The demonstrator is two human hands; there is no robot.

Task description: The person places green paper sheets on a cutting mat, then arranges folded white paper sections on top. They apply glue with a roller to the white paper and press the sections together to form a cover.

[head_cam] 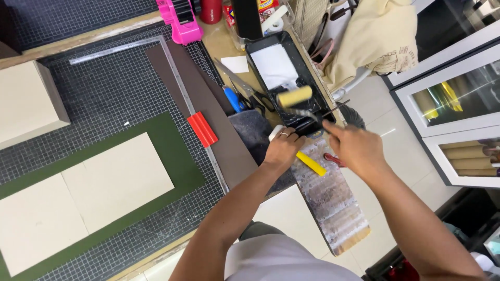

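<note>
gridded cutting mat (104, 99); right hand (357, 148) holds foam roller (295, 96).

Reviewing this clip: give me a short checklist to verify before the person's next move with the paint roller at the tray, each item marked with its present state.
1. Right hand grips the roller handle: ok, fingers closed round it.
2. Paint roller sits over the black tray: ok.
3. Left hand steadies the tray's near end: cannot tell, it rests there but contact is hidden.
4. Roller loaded evenly: cannot tell, only its yellowish sleeve shows.
5. Scissors and blue-handled tool clear of the tray: not ok, they lie right beside it.
6. Boards on the green sheet lie flat: ok.
</note>
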